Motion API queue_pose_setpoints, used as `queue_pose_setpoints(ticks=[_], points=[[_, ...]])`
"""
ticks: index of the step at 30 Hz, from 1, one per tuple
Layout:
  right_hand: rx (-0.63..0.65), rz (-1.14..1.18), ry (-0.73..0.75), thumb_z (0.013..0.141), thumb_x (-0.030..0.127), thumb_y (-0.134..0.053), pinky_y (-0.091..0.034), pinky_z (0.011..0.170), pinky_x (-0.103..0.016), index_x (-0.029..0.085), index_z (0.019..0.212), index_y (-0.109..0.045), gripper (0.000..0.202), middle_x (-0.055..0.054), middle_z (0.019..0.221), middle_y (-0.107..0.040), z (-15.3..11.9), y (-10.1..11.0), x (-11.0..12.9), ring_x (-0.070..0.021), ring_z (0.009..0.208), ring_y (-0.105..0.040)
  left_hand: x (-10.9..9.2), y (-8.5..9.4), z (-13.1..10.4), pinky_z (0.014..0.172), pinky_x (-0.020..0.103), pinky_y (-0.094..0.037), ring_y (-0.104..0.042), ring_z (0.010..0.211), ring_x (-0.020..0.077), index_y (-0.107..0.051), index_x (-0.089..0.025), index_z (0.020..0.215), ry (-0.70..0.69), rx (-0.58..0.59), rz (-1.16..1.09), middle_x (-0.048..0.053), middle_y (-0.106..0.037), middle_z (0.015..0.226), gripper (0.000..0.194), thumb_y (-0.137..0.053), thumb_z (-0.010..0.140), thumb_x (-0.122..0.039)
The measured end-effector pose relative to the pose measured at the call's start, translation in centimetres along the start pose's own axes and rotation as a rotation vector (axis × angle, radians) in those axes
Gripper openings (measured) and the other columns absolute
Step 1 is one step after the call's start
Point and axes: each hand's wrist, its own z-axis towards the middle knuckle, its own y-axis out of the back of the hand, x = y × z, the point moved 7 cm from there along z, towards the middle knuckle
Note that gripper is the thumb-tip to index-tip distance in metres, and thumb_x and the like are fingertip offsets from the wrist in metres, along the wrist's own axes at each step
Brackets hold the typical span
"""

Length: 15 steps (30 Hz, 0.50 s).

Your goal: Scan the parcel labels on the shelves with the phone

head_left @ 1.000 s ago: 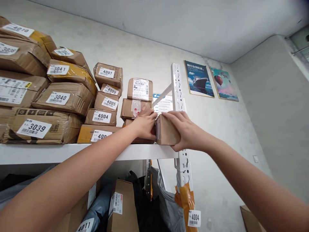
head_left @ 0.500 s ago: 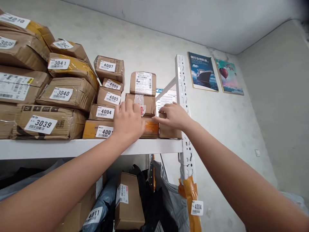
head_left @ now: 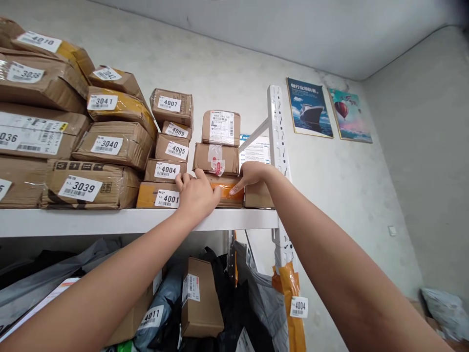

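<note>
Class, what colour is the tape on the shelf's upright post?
The tape is orange; head view.

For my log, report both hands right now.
Left hand: partly curled at the orange-taped box; grip unclear.
Right hand: thumb at that box's front; grip unclear.

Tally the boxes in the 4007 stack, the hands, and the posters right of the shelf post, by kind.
Boxes: 5 (4007, 4009, 4005, 4004, 4001)
Hands: 2 (left hand, right hand)
Posters: 2 (ship poster, balloon poster)
Total: 9

Two posters (head_left: 309, 107) (head_left: 351, 115) hang on a pale wall (head_left: 234, 78) beyond a white shelving frame (head_left: 276, 127).
</note>
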Motion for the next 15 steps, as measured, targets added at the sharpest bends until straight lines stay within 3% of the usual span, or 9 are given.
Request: queue_pose_setpoints(ticks=[12,15], points=[[-0.029,0.103,0.066,0.05,0.067,-0.082,-0.051,0.079,-0.04,0.021,0.076,-0.068,0.055,-0.009,0.094,-0.074,-0.1,1.2,-1.2,-0.0322,0.093,-0.066,1.5,0.3,-1.0,0.1,0.058,-0.033,-0.053,0.104,0.0366,-0.048,-0.015,0.1,-0.022,-0.189,-0.156,0.016,-0.066,0.092,0.027,-0.044,0.082,-0.034],[-0.236,0.215,0.108,0.05,0.067,-0.083,-0.051,0.076,-0.04,0.02,0.089,-0.067,0.063,-0.011,0.101,-0.072,-0.9,1.9,-1.6,-0.0323,0.093,-0.066,1.4,0.1,-1.3,0.101,0.06,-0.032,-0.052,0.105,0.0372,-0.049,-0.016,0.1,-0.065,-0.193,-0.103,0.017,-0.065,0.094,0.03,-0.045,0.084,-0.041]])
